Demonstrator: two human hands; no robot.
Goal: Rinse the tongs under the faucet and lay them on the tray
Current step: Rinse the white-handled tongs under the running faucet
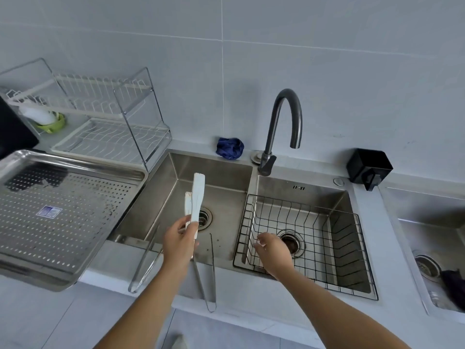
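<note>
My left hand (180, 241) grips white-tipped tongs (196, 197) over the left sink basin (226, 177), their two tips pointing up and away from me. My right hand (273, 250) hovers with loosely curled fingers over the black wire basket (327, 248) in the right basin and holds nothing. The dark curved faucet (284, 122) stands behind, between the two basins; no water shows at its spout. The perforated steel tray (63, 217) lies on the counter to the left.
Two more metal tongs lean on the sink's front edge, one pair (146, 260) at the left and another (208, 278) below my left hand. A dish rack (105, 117), a blue cloth (230, 148) and a black holder (368, 170) line the back. Another sink (432, 248) is at the right.
</note>
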